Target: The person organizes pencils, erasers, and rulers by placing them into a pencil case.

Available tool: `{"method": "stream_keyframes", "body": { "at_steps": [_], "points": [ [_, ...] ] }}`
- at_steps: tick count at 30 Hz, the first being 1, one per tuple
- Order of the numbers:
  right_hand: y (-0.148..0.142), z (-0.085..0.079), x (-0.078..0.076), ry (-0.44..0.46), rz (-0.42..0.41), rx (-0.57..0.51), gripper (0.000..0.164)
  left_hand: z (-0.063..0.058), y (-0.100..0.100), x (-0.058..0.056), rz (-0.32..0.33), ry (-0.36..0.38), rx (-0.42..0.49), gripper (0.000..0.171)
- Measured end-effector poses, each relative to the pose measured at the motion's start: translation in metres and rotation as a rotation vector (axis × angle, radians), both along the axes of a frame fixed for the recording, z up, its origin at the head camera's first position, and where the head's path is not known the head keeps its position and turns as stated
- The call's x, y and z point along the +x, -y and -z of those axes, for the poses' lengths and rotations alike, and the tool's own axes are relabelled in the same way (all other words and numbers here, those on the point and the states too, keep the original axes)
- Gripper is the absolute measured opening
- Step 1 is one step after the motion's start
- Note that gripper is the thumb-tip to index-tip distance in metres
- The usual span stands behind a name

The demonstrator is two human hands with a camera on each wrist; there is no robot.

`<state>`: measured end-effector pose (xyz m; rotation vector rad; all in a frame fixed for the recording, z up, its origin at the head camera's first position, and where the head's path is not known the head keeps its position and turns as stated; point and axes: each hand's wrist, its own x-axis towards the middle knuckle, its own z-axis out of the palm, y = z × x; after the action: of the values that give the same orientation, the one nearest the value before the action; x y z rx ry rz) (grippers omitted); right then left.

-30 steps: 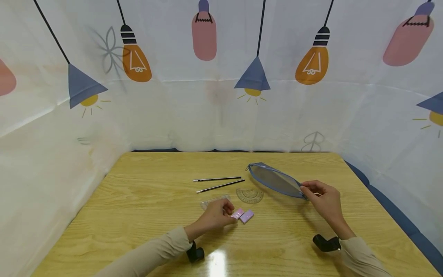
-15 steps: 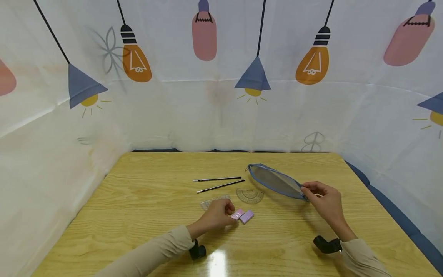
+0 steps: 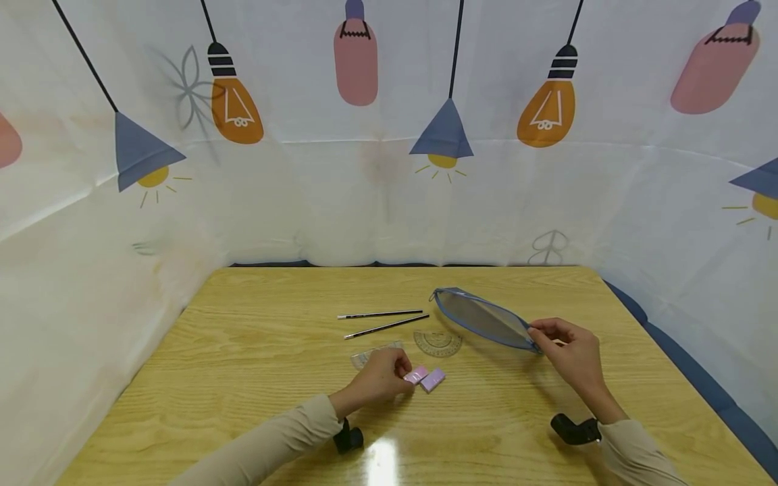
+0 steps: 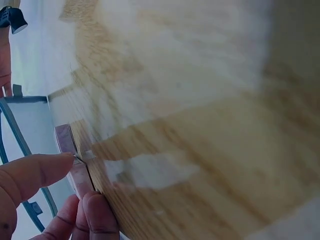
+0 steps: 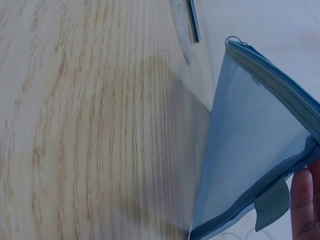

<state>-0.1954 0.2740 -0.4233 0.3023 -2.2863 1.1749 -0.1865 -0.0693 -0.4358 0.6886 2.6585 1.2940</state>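
While stretching beneath both grips and well past them to left and right: a wooden table (image 3: 200, 391). Above that, pinched at the nearer end between thumb and fingers of the right hand (image 3: 571, 352): a blue mesh pouch (image 3: 480, 320), bowed along the rim and seemingly gaping, running lengthwise away and leftward from that grip. Seen from the left hand (image 3: 377, 378), off to the right and farther out. Beyond the left grip, lying side by side but apart: two pencils (image 3: 385, 327). Just past the left knuckles, partly hidden: a clear ruler-like strip (image 3: 360, 359). Ahead and slightly right: a clear protractor (image 3: 437, 344). Closest of all, caught between left thumb and fingers, parted only to its span: a pink block (image 3: 417, 374). Cannot tell whether lifted. Immediately right of that pinch, touching or nearly so: a purple block (image 3: 433, 381), slanting lengthwise away and rightward, crosswise to the pouch, far nearer the left hand than the right.
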Motion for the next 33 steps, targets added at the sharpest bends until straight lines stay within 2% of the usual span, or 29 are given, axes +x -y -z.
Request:
{"method": "stream_keyframes", "body": {
  "at_steps": [11, 17, 19, 22, 24, 26, 29, 33],
  "points": [
    [-0.002, 0.005, -0.001, -0.033, -0.017, -0.049, 0.005, 0.001, 0.003, -0.004, -0.002, 0.037, 0.007, 0.017],
    [0.0, 0.0, 0.002, -0.009, 0.02, -0.027, 0.007, -0.001, 0.006, -0.007, -0.002, 0.008, 0.018, 0.017],
    [0.005, -0.008, 0.008, -0.012, 0.028, -0.015, 0.008, -0.003, 0.008, -0.008, -0.011, -0.009, 0.025, 0.016],
    [-0.004, 0.005, -0.001, -0.051, 0.004, -0.021, 0.009, -0.005, 0.009, -0.009, -0.022, -0.02, 0.037, 0.016],
    [-0.005, 0.006, -0.002, -0.062, -0.009, -0.035, 0.008, -0.007, 0.01, -0.009, -0.034, -0.016, 0.038, 0.015],
    [-0.011, 0.017, -0.008, -0.077, -0.025, -0.057, 0.008, -0.009, 0.01, -0.01, -0.04, -0.022, 0.041, 0.014],
    [-0.002, 0.006, 0.0, -0.059, -0.011, -0.078, 0.005, -0.012, 0.009, -0.01, -0.05, -0.031, 0.052, 0.013],
    [0.001, 0.003, 0.002, -0.021, 0.015, -0.075, 0.005, -0.013, 0.007, -0.011, -0.057, -0.04, 0.068, 0.012]
  ]
}}
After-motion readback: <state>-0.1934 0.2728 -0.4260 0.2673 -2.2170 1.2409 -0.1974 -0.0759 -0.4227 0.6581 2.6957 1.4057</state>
